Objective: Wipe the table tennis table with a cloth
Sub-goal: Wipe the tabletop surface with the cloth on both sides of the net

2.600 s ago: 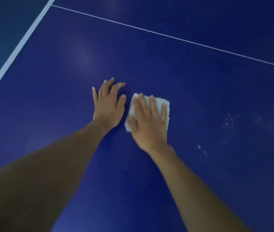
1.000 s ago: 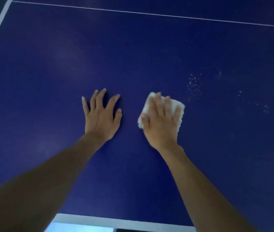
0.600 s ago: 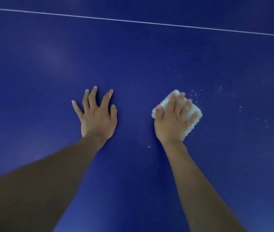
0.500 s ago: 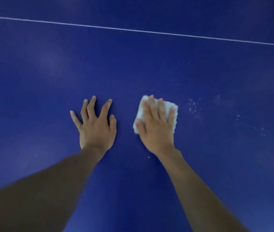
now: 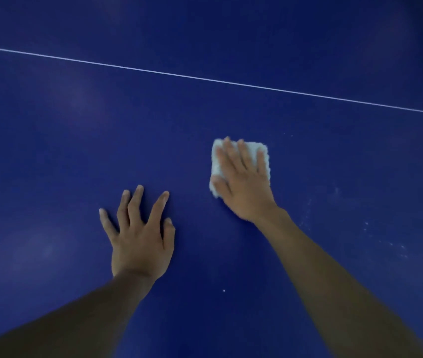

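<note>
The dark blue table tennis table (image 5: 63, 140) fills the view. A small folded white cloth (image 5: 263, 153) lies flat on it right of the middle. My right hand (image 5: 244, 182) presses down on the cloth with fingers spread, covering most of it. My left hand (image 5: 140, 233) rests flat on the bare surface to the lower left, fingers apart, holding nothing.
A thin white line (image 5: 205, 78) crosses the table from left to right beyond the hands. Pale specks and faint smears (image 5: 375, 228) dot the surface to the right of my right arm. One white speck (image 5: 224, 290) lies between my forearms.
My right hand has slid the cloth away from me, farther up the table than my left hand. The patch of specks once beside the cloth is gone. My left hand stays planted.
</note>
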